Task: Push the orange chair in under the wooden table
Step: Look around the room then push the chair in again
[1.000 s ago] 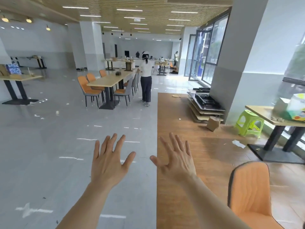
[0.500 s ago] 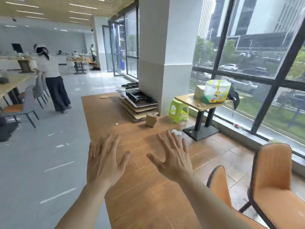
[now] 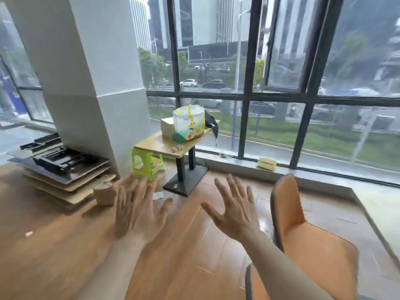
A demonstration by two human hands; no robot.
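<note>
An orange chair point(image 3: 303, 230) with a dark rim stands at the lower right, its backrest toward me and its seat facing right. A pale wooden table top point(image 3: 381, 215) shows at the right edge, just beyond the seat. My left hand point(image 3: 138, 211) and my right hand point(image 3: 236, 211) are raised in front of me, palms forward, fingers spread, holding nothing. The right hand is just left of the backrest, apart from it. A second orange chair back point(image 3: 255, 282) peeks in at the bottom, partly behind my right forearm.
A small wooden table point(image 3: 171, 146) on a black pedestal stands by the window, bearing a printed bag point(image 3: 189, 124) and a box. A green stool point(image 3: 147, 163), a pillar point(image 3: 86, 83), stacked boards point(image 3: 62, 169) and a cardboard box point(image 3: 104, 193) are at the left.
My view has swung right, from the open hall to the window. The orange chair now sits closer at the lower right. Both hands stay raised and spread.
</note>
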